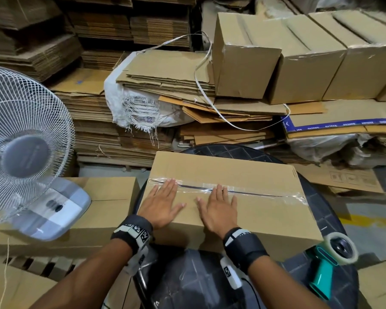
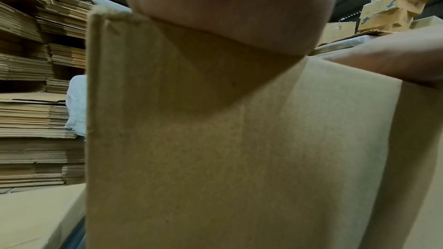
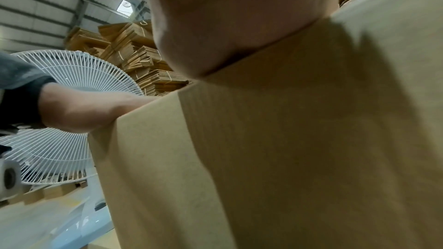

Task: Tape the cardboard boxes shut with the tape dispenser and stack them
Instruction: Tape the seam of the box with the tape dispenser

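Note:
A closed cardboard box [image 1: 250,172] sits on a dark round table [image 1: 334,210] in front of me. Clear tape [image 1: 265,194] runs along its top seam from edge to edge. My left hand [image 1: 163,202] lies flat on the lid with straight fingers reaching the tape near its left end. My right hand [image 1: 217,208] lies flat beside it, fingertips on the tape near the middle. The teal tape dispenser [image 1: 328,257] with its clear roll rests on the table at the box's near right corner. Both wrist views show only the box's near side [image 2: 239,149] [image 3: 287,149] below each palm.
A white fan [image 1: 25,139] stands at the left on another closed box [image 1: 107,204]. Taped boxes [image 1: 299,56] stand in a row at the back right on flattened cardboard. Stacks of flat cardboard [image 1: 98,121] and a white sack [image 1: 134,103] fill the back.

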The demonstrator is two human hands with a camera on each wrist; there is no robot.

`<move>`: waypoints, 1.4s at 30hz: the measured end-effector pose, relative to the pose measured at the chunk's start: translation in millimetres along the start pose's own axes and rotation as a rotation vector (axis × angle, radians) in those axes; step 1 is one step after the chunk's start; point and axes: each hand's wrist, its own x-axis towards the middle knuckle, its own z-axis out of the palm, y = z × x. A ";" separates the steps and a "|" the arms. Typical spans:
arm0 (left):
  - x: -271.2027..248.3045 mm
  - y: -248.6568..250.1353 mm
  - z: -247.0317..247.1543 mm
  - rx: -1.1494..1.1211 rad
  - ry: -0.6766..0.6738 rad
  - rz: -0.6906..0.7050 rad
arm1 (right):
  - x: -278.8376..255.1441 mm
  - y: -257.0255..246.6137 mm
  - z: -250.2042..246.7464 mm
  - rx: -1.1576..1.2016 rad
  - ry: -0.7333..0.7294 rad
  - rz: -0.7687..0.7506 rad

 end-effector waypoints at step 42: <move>1.4 -1.7 3.6 -0.042 0.049 -0.023 | 1.7 230.4 -60.0 0.538 0.214 0.697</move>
